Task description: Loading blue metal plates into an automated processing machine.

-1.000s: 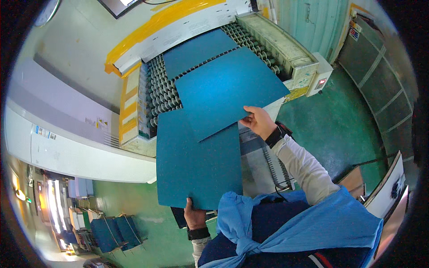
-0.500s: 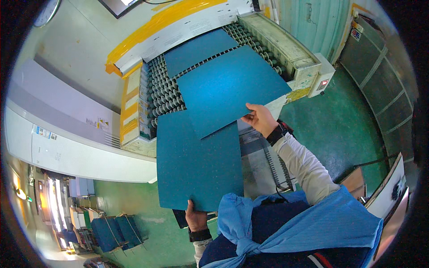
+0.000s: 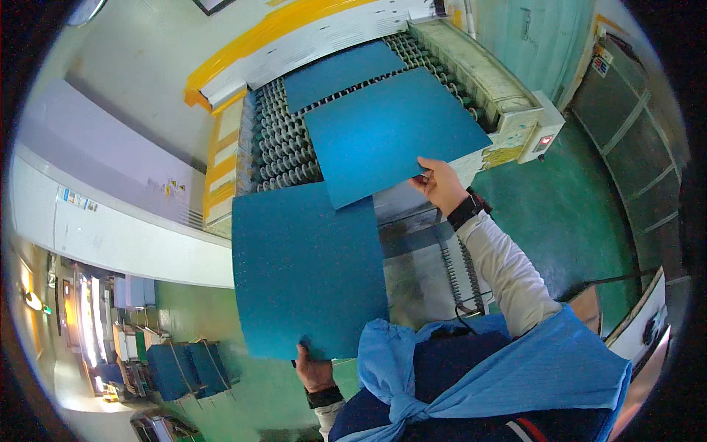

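Note:
My right hand [image 3: 440, 187] pinches the near edge of a blue flat sheet [image 3: 390, 132], thumb on top, at the mouth of a roller conveyor [image 3: 283, 147]. This sheet lies tilted over the rollers, its left corner overlapping a second blue sheet [image 3: 309, 272]. My left hand [image 3: 315, 374] grips that second sheet by its near edge, thumb on top and fingers hidden beneath. The second sheet is held in front of the conveyor, left of my body. A third blue sheet [image 3: 342, 72] lies on the rollers farther back, touched by neither hand.
The conveyor's side rails [image 3: 479, 70] flank the rollers. A control box [image 3: 541, 129] sits at its right end. A long white casing [image 3: 110, 228] runs along the left. Below the conveyor mouth is a metal tray [image 3: 423, 272]. Racked blue panels [image 3: 188, 368] stand at lower left.
My left hand has drawn the second sheet left and toward me, so it overlaps less with the right-hand sheet. My right hand keeps its grip. The view has shifted slightly.

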Available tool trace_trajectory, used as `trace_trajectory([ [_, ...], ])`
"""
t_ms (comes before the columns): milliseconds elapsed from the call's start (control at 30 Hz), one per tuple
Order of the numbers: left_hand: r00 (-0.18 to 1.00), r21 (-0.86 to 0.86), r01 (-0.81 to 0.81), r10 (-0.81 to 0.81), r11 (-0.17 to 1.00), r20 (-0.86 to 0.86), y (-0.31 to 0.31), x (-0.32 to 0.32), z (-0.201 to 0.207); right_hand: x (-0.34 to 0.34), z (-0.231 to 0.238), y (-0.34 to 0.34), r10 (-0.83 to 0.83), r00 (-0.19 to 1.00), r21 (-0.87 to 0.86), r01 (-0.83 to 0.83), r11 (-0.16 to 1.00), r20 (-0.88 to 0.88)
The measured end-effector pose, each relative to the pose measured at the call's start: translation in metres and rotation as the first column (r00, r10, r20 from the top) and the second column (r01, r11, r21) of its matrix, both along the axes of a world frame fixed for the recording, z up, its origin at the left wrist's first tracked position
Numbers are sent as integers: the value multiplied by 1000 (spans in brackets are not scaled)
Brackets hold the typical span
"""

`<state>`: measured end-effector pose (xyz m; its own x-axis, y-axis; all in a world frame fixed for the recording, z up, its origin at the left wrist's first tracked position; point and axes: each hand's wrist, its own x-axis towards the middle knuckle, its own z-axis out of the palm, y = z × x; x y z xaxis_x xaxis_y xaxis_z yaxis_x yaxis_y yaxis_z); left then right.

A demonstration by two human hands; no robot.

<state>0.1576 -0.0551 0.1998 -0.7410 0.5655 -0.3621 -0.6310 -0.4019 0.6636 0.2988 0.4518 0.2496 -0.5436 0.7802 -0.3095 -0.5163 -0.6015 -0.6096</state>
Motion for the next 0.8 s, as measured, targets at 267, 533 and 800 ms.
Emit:
trace_trajectory([
  [267,973,-44,-201,195,979,-125,-47,-13,40,-7,-8,-4,55,996,-18,-54,998,67],
  [533,931,112,-309,325,944,-165,-64,-33,44,-19,-2,-4,95,987,-17,-94,995,133],
  [800,932,176,-326,347,929,-101,-36,-35,46,-20,0,-8,169,965,-68,-159,985,199],
])
